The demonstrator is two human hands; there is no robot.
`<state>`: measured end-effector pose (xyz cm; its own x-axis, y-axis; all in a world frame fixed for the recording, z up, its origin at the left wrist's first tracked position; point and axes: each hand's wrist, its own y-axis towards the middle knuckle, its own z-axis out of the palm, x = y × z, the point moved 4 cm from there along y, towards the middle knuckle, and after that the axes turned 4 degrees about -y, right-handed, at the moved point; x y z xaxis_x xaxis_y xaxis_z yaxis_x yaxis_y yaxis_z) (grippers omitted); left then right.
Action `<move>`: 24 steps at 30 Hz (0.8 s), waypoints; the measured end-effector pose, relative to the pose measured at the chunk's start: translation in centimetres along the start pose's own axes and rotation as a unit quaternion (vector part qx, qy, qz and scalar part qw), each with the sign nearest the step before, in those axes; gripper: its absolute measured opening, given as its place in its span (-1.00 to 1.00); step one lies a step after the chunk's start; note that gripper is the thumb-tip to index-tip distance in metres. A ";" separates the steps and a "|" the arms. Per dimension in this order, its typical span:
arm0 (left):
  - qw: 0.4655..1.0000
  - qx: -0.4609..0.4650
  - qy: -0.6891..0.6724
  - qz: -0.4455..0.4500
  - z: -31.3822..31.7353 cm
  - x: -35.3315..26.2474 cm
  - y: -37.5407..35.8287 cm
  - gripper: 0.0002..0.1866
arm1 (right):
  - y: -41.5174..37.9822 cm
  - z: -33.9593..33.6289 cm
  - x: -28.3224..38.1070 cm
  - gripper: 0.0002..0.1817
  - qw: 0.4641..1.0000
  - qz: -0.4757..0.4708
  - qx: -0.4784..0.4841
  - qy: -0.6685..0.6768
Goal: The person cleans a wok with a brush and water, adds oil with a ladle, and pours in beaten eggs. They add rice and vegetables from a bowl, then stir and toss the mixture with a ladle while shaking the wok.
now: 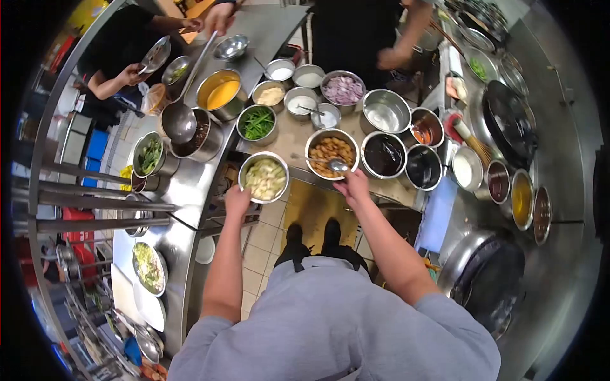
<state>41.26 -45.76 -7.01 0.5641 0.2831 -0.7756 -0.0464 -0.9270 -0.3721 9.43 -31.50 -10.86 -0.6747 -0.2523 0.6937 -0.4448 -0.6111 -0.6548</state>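
Note:
My left hand (238, 202) grips the near-left rim of a round metal bowl (264, 177) of pale green and whitish chopped pieces. The bowl is held in front of the counter's edge, over the floor. My right hand (352, 188) is closed at the near-right rim of a second metal bowl (325, 152), filled with brown chunks. A metal spoon (337, 165) rests in those chunks, its handle pointing left. Some fingers of both hands are hidden by the bowls. Just right stands a pot of dark liquid (384, 154); behind my left hand's bowl is chopped green vegetable (257, 122).
Several seasoning containers and a bowl of chopped purple onion (343, 87) crowd the counter (289, 136). Left, another person's hand holds a long ladle (180, 122) over a dark-filled pot. Woks (489, 282) line the right. Two co-workers stand opposite.

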 end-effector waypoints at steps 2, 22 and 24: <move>0.997 0.043 -0.052 -0.035 0.2 2.3 -1.3 -0.78 | 0.8 2.1 0.0 -0.90 1.000 0.017 0.005 -0.006; 0.895 0.337 -0.260 -0.134 20.1 -7.5 -1.0 -0.68 | -14.6 -18.1 -14.3 -0.80 0.980 0.008 -0.193 0.039; 0.895 0.314 -0.287 -0.135 21.2 -8.2 -1.2 -0.62 | -20.3 -18.2 -18.1 -0.81 0.956 0.000 -0.270 0.115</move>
<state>19.19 -41.80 -11.02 0.1172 0.7228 -0.6811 -0.5285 -0.5352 -0.6590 19.96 -0.85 -15.64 -0.7582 -0.0422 0.6506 -0.6427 -0.1194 -0.7568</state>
